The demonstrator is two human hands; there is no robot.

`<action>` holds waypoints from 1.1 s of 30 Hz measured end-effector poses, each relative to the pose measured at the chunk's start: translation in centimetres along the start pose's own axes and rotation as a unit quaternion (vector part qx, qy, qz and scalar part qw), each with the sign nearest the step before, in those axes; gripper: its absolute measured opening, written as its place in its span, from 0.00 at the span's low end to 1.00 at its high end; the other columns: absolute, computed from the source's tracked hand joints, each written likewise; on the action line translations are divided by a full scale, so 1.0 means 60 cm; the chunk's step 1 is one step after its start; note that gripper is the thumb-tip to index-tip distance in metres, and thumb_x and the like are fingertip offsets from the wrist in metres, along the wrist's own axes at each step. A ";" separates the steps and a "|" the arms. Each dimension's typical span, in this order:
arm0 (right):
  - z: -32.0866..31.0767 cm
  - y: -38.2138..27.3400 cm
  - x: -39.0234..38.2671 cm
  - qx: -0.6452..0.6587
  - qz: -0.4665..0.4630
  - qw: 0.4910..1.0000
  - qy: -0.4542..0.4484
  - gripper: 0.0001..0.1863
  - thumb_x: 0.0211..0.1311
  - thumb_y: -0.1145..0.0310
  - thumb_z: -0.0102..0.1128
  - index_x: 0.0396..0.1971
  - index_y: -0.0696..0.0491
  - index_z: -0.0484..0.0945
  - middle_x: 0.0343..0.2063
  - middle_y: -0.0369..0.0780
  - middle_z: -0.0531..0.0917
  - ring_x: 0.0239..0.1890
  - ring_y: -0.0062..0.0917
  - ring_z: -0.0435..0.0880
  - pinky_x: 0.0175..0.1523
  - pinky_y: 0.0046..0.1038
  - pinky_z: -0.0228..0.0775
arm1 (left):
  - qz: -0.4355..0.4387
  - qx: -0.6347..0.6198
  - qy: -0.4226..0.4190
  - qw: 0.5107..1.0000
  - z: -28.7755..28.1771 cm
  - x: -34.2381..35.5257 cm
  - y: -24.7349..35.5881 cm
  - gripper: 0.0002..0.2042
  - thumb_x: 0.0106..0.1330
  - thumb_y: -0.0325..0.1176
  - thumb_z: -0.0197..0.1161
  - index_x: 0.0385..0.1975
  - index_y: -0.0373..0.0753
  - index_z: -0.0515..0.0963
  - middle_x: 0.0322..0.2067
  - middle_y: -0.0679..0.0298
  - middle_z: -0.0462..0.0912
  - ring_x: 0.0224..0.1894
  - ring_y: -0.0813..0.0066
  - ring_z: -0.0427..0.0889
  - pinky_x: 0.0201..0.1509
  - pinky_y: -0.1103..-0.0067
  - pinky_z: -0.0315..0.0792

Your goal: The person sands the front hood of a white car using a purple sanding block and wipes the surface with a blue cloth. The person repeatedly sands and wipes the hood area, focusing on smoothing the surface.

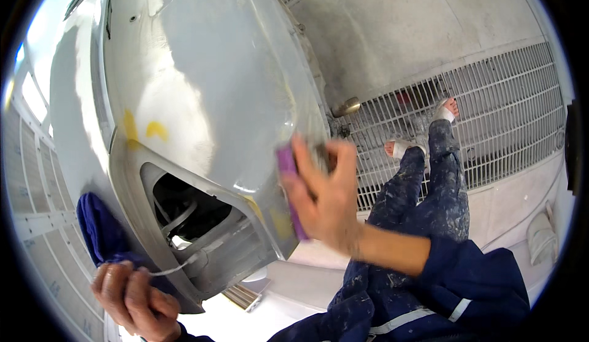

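A grey, partly sanded car body (221, 66) fills the left and middle, with bare whitish patches and yellow marks. My right hand (328, 204), a little blurred, grips a purple sanding block (292, 198) held on edge at the panel's right side. The block's working face is hidden, so whether it touches the panel I cannot tell. At lower left, my left hand (136, 302) is closed on the lower end of a dark blue cloth (101, 228), which lies along the bodywork. A pale wire (170, 271) runs from the light opening (187, 210) towards that hand.
Metal floor grating (503, 105) runs beside the car, where my feet stand. An exhaust tailpipe (347, 107) sticks out from the car's underside. White panelled wall (37, 201) stands at far left. A pale cloth or bag (541, 239) lies at far right near a cable.
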State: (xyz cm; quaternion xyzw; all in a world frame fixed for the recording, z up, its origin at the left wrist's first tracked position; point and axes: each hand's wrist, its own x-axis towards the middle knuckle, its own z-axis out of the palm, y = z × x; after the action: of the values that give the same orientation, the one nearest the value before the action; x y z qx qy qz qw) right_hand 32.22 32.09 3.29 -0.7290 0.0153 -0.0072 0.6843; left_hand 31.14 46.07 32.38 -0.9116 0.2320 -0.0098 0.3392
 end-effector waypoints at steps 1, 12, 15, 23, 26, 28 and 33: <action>-0.004 -0.006 -0.027 0.010 -0.012 1.000 -0.007 0.28 0.62 0.61 0.71 0.62 0.54 0.80 0.45 0.52 0.71 0.47 0.44 0.72 0.52 0.38 0.72 | -0.001 0.047 -0.009 0.999 0.001 -0.010 -0.018 0.14 0.74 0.32 0.49 0.44 0.30 0.81 0.45 0.50 0.80 0.47 0.53 0.81 0.48 0.61 0.79; -0.023 -0.020 -0.024 0.008 -0.036 0.999 -0.022 0.27 0.63 0.62 0.69 0.61 0.55 0.81 0.47 0.52 0.72 0.49 0.42 0.73 0.50 0.39 0.71 | -0.367 0.004 0.019 0.930 0.042 -0.224 -0.031 0.45 0.69 0.73 0.41 0.76 0.43 0.59 0.77 0.48 0.46 0.78 0.46 0.50 0.74 0.43 0.55; -0.017 -0.001 0.023 0.016 -0.009 1.000 -0.008 0.27 0.63 0.62 0.70 0.61 0.53 0.81 0.47 0.51 0.73 0.49 0.41 0.73 0.52 0.37 0.71 | -0.446 -0.002 0.031 0.895 0.053 -0.237 0.028 0.53 0.61 0.80 0.44 0.78 0.44 0.54 0.77 0.48 0.45 0.79 0.41 0.49 0.74 0.38 0.54; -0.029 -0.024 -0.025 0.022 0.002 0.999 -0.036 0.26 0.63 0.64 0.69 0.59 0.57 0.81 0.46 0.52 0.71 0.48 0.42 0.72 0.52 0.38 0.70 | -0.520 -0.001 0.012 0.854 0.050 -0.235 0.067 0.51 0.63 0.77 0.44 0.78 0.46 0.52 0.74 0.43 0.50 0.77 0.36 0.52 0.72 0.35 0.54; -0.023 0.020 0.053 -0.052 0.016 0.998 -0.014 0.25 0.62 0.67 0.69 0.59 0.60 0.81 0.48 0.50 0.70 0.47 0.37 0.72 0.51 0.34 0.70 | -0.519 0.000 0.012 0.854 0.049 -0.226 0.070 0.50 0.63 0.76 0.44 0.78 0.46 0.52 0.73 0.42 0.51 0.76 0.36 0.52 0.72 0.35 0.54; -0.023 0.007 0.034 -0.039 0.020 0.999 -0.008 0.26 0.61 0.65 0.70 0.59 0.58 0.81 0.46 0.52 0.72 0.47 0.42 0.73 0.52 0.38 0.70 | -0.524 -0.002 0.009 0.852 0.045 -0.227 0.073 0.49 0.64 0.76 0.44 0.78 0.46 0.52 0.73 0.42 0.51 0.76 0.36 0.53 0.72 0.35 0.54; -0.049 -0.013 -0.004 -0.022 -0.012 0.997 -0.069 0.26 0.58 0.66 0.72 0.56 0.58 0.83 0.48 0.53 0.72 0.48 0.43 0.73 0.51 0.39 0.70 | -0.524 0.004 0.001 0.852 0.045 -0.221 0.091 0.48 0.65 0.74 0.43 0.78 0.45 0.52 0.72 0.40 0.53 0.76 0.35 0.54 0.71 0.34 0.54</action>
State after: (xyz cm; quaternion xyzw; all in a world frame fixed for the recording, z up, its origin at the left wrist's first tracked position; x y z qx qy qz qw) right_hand 31.91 29.19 4.27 -0.7427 -0.0404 0.0355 0.6674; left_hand 17.50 49.82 28.78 -0.8967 -0.2795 -0.1877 0.2873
